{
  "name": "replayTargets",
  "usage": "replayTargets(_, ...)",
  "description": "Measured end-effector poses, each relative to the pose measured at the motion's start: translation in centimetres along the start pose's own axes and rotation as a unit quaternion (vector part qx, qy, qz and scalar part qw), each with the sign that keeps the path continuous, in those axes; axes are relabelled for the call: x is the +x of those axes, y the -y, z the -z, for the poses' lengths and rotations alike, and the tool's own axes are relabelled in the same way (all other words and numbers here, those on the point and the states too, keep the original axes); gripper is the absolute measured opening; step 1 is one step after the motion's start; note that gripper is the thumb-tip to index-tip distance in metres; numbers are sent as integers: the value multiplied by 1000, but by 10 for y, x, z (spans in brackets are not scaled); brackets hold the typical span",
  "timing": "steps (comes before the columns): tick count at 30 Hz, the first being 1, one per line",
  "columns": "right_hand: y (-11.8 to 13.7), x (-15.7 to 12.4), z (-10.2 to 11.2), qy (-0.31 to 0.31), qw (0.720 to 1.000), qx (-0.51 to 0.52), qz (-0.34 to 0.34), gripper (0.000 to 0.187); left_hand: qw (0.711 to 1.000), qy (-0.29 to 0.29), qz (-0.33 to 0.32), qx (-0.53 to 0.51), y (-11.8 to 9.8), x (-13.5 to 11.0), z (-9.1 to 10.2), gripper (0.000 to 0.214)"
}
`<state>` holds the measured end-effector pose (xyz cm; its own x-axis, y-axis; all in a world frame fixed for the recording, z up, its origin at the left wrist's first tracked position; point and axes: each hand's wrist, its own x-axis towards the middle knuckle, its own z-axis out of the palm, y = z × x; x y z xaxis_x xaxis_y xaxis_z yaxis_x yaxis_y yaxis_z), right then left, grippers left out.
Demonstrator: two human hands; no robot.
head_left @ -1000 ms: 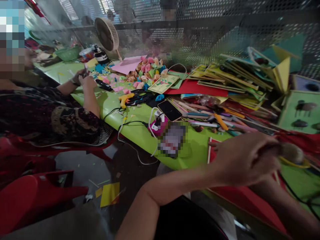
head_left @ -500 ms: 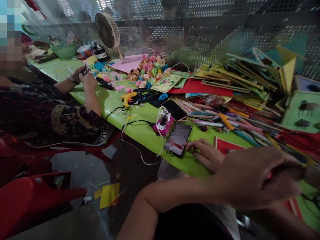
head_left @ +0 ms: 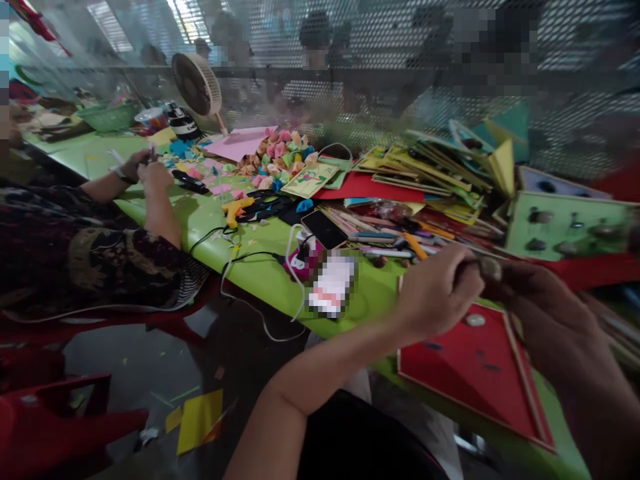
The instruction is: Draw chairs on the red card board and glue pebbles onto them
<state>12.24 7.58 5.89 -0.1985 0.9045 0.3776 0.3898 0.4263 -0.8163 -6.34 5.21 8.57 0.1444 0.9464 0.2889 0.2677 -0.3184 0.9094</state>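
My left hand [head_left: 440,293] is closed above a red board, its thumb and fingers curled together around something dark and small. My right hand [head_left: 545,300] meets it from the right, its blurred fingertips closed at a small pale pebble [head_left: 491,269]. Below both hands lies the red framed board [head_left: 450,373], with a pale pebble [head_left: 475,320] and some dark marks on it. A lit phone [head_left: 333,283] rests on the table to the left of my left hand.
The green table [head_left: 260,267] carries a pink power adapter [head_left: 303,260], a dark phone [head_left: 324,230], a yellow glue gun [head_left: 235,212], pens, stacked cards [head_left: 430,170] and a fan [head_left: 197,83]. A co-worker's hands [head_left: 147,170] are at the left. White and black cables hang over the edge.
My right hand has left the phone and moved right, to meet my left hand. My left hand has moved up and left. The red board is now more exposed; the view has shifted right.
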Motion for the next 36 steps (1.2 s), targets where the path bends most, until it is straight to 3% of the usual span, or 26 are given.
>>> replayTargets(4,0,0,23,0,1000,-10,-8,29,996,14,-46,71,13,26,-23,10)
replayTargets(5,-2,1,25,14,1000,-19,-7,32,994,28,-61,83,16,30,-29,9)
replayTargets(11,-25,0,24,-39,999,1,-27,34,992,60,-95,51,28,38,-47,5)
replayTargets(17,-30,-6,13,-53,989,125,-65,32,997,51,-50,-28,36,30,-53,10)
replayTargets(23,-27,-9,17,-33,978,187,-83,31,987,80,15,-140,35,28,-58,15)
replayTargets(28,-29,-11,17,-40,984,157,-77,33,971,117,49,-201,34,28,-56,25)
replayTargets(33,-32,-16,15,-29,990,127,-61,32,970,107,55,-211,41,26,-54,37)
replayTargets(36,-35,-21,16,-17,995,81,-52,29,973,111,53,-197,44,27,-54,33)
